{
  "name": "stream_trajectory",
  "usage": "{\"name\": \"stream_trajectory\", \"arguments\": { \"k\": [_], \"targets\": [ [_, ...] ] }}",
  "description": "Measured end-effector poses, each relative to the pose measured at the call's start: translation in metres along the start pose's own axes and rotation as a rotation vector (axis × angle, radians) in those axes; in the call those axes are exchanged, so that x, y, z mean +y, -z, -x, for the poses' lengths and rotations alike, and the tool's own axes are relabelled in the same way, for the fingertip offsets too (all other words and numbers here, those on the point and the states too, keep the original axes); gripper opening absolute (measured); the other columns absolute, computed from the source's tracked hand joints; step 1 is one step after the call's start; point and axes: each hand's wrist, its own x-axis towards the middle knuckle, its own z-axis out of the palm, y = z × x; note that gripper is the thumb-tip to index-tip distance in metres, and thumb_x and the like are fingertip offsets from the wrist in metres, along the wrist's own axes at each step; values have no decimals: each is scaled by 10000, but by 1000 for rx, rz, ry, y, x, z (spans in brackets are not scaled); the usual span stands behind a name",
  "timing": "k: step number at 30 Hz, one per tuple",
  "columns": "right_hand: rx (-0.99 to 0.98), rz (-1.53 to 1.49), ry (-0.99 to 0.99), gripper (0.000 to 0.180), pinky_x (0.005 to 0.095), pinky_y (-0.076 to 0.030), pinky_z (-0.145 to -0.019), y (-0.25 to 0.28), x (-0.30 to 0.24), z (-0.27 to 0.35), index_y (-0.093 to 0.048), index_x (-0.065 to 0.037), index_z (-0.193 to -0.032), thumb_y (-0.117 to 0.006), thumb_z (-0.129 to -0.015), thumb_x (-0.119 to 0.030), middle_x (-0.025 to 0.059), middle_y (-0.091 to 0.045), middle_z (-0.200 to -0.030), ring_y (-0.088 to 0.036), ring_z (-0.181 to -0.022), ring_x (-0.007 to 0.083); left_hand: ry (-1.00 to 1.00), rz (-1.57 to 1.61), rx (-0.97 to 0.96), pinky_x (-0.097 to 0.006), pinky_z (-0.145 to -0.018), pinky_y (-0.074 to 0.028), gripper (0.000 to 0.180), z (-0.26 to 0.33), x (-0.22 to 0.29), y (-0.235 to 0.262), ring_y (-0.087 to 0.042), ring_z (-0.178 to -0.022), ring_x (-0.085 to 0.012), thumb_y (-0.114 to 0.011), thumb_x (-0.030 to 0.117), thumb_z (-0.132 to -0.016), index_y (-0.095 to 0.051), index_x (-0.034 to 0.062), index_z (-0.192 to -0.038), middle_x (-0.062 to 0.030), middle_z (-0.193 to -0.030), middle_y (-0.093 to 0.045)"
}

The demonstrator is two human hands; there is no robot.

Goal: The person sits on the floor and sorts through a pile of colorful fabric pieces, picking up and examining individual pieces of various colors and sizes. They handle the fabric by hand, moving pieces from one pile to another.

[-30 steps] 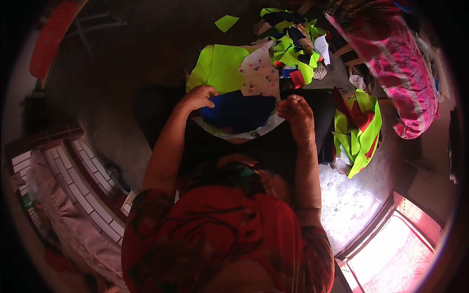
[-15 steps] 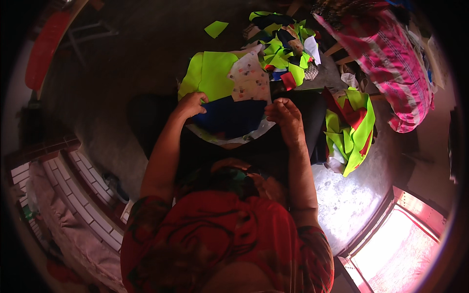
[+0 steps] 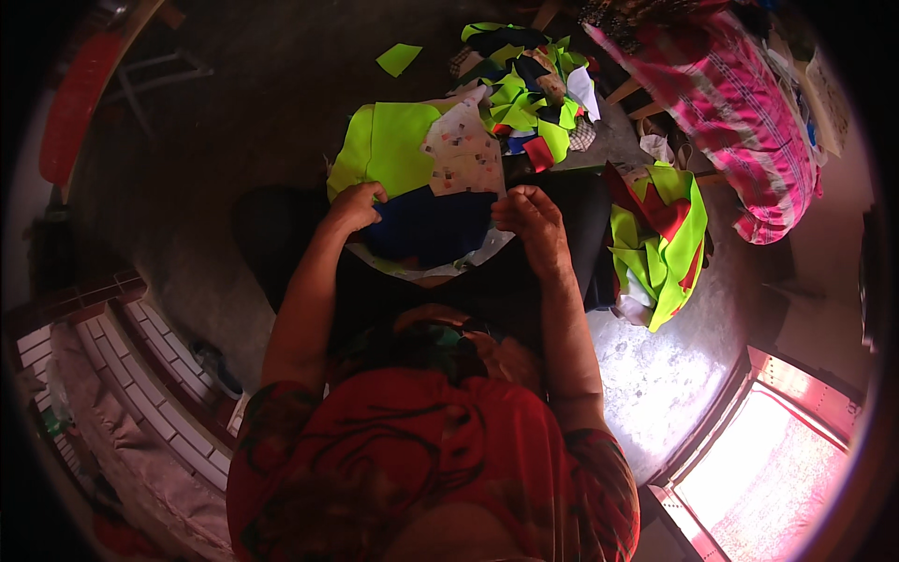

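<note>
A patchwork of cloth pieces lies across my lap. It has a lime-green piece [image 3: 403, 140], a pale printed piece [image 3: 465, 150] and a navy blue piece [image 3: 431, 225] nearest me. My left hand [image 3: 354, 208] is closed at the navy piece's upper left corner, fingertips pressed on its edge. At the right corner of the same piece is my right hand [image 3: 532, 223], its thumb and fingers pinched together. Whether they grip the cloth or something small is too dark to make out. Beneath the navy piece, a pale backing cloth [image 3: 492, 245] shows along the lower rim.
Beyond the patchwork sits a heap of mixed scraps [image 3: 538, 94], with a lone lime scrap [image 3: 400, 59] to its left. Lime and red cloth [image 3: 660, 244] is bunched at my right. A pink plaid cloth [image 3: 740, 122] drapes at the far right. A red-topped stool [image 3: 80, 112] stands far left.
The whole view has shifted a little, so everything appears slightly further left. Both hands keep their places at the navy piece's two corners.
</note>
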Motion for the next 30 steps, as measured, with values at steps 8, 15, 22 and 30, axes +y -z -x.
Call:
{"name": "stream_trajectory", "arguments": {
  "k": [8, 15, 22, 30],
  "targets": [
    [-15, -16, 4, 206, 295, -527, -745, 2, 3, -1, -557, -32, -1041, -552, -953, -218, 122, -666, -923, -648, -823, 192, -12, -110, 71, -385, -804, -502, 388, -1, -4, -7, -642, -962, -274, -784, 69, -672, -615, 111, -1019, -104, -1000, -668],
    [-19, -19, 8, 208, 294, -527, -743, 2, 2, -1, -557, -31, -1042, -552, -953, -219, 122, -666, -920, -647, -821, 190, 8, -203, 96, -396, -787, -504, 379, 8, 9, 0, -652, -934, -281, -796, 134, -680, -607, 112, -1008, -97, -952, -675],
    [-15, -8, 5, 213, 294, -526, -743, 1, 1, 0, -557, -28, -1044, -552, -954, -221, 121, -667, -920, -647, -823, 190, -25, -187, 173, -393, -721, -493, 370, 5, -4, 1, -655, -844, -253, -786, 159, -700, -602, 111, -1017, -69, -837, -663],
    [-24, -7, 6, 215, 294, -523, -750, 1, 2, -1, -553, -29, -1049, -552, -954, -221, 120, -666, -926, -648, -830, 190, -51, -190, 212, -387, -711, -491, 349, 7, -2, 1, -654, -814, -238, -782, 174, -712, -605, 113, -1007, -56, -808, -656]
  ]
}}
